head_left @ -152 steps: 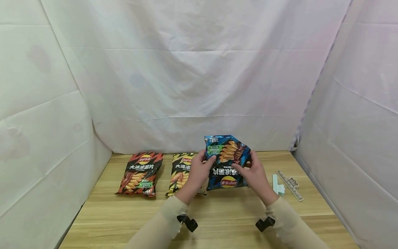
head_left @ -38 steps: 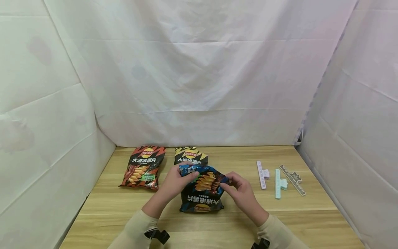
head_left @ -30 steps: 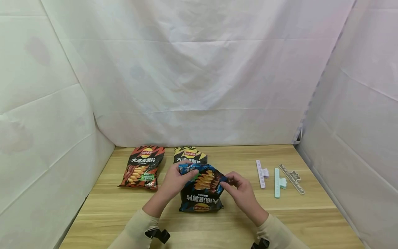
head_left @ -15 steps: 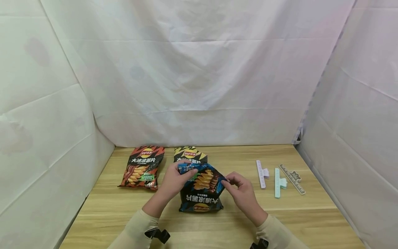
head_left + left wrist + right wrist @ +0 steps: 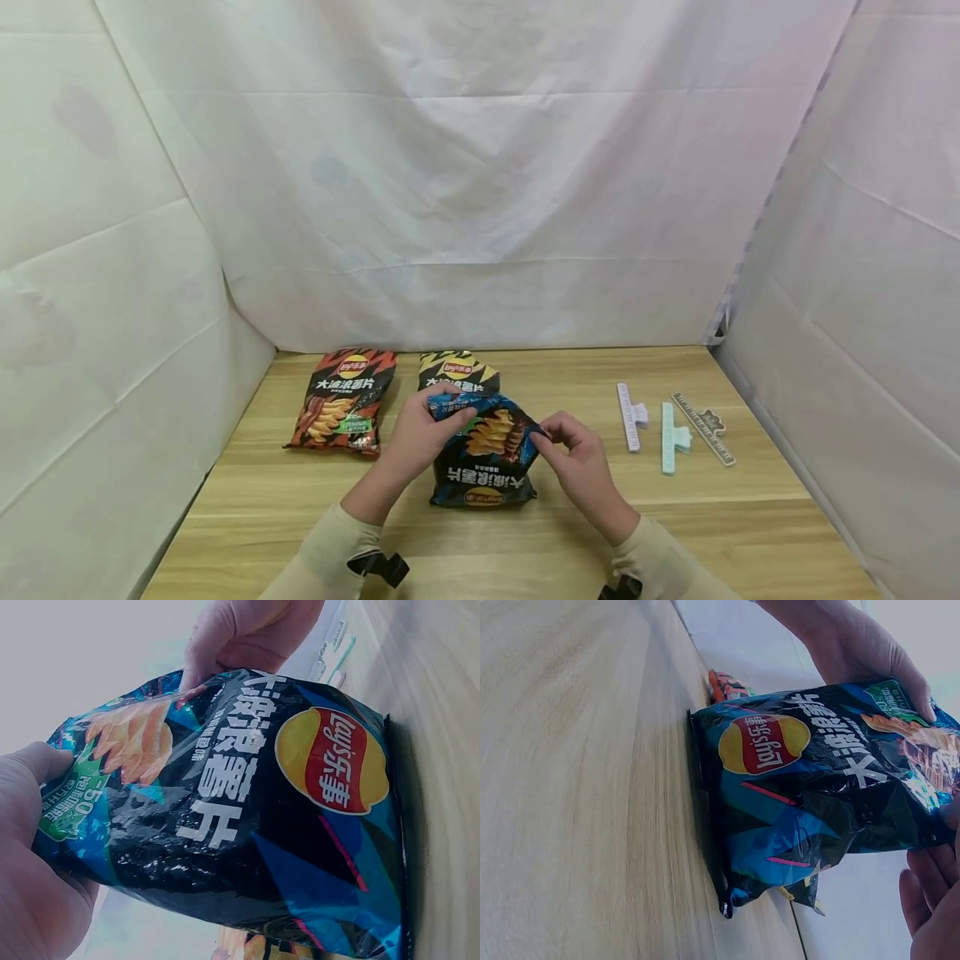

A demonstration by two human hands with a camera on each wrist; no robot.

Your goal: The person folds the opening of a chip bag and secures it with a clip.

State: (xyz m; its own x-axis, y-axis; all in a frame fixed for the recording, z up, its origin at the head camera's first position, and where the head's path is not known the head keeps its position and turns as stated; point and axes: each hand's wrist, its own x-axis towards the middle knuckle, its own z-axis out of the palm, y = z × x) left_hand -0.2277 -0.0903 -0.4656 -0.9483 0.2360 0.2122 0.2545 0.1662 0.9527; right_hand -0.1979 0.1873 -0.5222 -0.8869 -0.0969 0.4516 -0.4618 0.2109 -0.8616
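Note:
A blue and black Lay's chip bag (image 5: 480, 479) stands upside down on the wooden table, its logo end at the bottom. My left hand (image 5: 416, 433) grips its upper left side, thumb across the front and the other fingers mostly hidden behind. At the upper right, where the edge slants down, my right hand (image 5: 581, 458) pinches the film between thumb and fingers. In the left wrist view, the bag's front (image 5: 247, 765) looks full and creased. The right wrist view shows the logo end (image 5: 712, 817) down at the tabletop.
A red chip bag (image 5: 341, 408) lies at the back left. Behind the blue bag, a yellow chip bag (image 5: 457, 367) is partly covered. To the right lie a lilac sealing clip (image 5: 627, 421), a mint one (image 5: 667, 442) and a clear one (image 5: 701, 429). White cloth walls (image 5: 480, 183) enclose the table.
Since the earliest frame, both hands have brought the blue bag left and nearer, down to the table, uncovering the lilac clip. Over the last second only slight finger shifts at its top show.

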